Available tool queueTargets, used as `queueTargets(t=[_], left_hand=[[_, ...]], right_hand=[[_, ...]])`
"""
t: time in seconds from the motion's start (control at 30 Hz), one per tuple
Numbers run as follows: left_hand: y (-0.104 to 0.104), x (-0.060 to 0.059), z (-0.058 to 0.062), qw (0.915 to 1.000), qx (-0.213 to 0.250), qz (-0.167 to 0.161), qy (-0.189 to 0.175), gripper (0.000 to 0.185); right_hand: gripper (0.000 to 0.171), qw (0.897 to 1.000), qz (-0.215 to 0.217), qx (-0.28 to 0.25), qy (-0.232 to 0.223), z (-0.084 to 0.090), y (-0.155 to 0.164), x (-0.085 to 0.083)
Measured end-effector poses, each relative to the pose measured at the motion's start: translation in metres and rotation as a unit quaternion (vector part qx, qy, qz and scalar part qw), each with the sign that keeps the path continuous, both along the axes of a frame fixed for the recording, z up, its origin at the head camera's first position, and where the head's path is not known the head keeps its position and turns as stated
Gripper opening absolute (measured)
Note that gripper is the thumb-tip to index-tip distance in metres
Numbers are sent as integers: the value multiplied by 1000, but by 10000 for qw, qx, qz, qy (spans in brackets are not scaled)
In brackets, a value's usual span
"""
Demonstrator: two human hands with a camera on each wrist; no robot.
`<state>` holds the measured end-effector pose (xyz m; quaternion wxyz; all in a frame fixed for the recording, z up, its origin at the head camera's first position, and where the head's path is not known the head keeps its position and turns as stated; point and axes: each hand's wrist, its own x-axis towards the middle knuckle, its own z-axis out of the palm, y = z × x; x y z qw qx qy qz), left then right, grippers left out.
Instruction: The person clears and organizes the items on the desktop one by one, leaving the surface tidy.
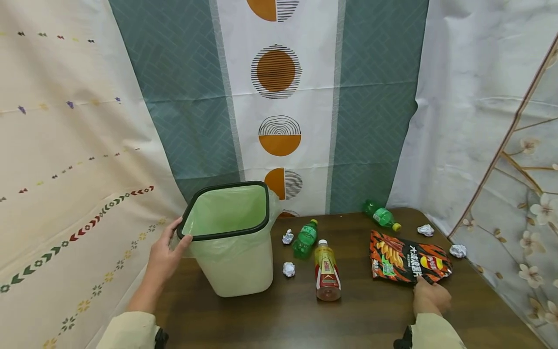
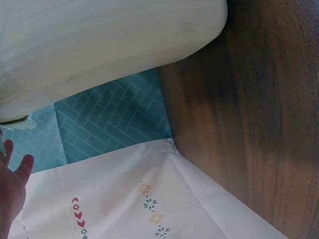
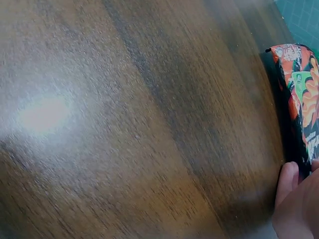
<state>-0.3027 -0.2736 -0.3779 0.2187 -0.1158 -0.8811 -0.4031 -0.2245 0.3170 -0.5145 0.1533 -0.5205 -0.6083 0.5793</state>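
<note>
A pale bin with a black rim and a green liner stands on the left of the brown table. My left hand touches the bin's left rim corner with fingers fairly straight; in the left wrist view the hand shows at the lower left beneath the bin wall. An orange and black chip bag lies flat at the right. My right hand pinches its near edge. In the right wrist view the fingers sit against the bag's edge.
A green bottle and a tea bottle lie mid-table, another green bottle at the back right. Several crumpled paper balls are scattered about. Patterned curtains close in the back and both sides.
</note>
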Motion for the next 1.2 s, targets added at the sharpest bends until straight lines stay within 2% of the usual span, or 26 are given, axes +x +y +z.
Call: queueTargets(t=[0.17,0.33,0.6,0.97,1.2], left_hand=[[0,-3,-1,10000,22,-29,25,62],[0,-3,-1,10000,14,33,24,62],[0,-4,0,10000,35,-56,-19,63],[-2,-4,-3,9999,112,-18,95,61],[-2,-3,-5,9999,105,0,69,62]], right_hand=[[60,9987,-325,-192,349,-2,2,-2],[56,9967,-412,-155,687,-3,1,-4],[47,9935,-734,408,763,11,-4,-6],[49,9888,-791,679,1072,23,-8,-10],[52,9873,-543,492,1410,38,-16,-18]])
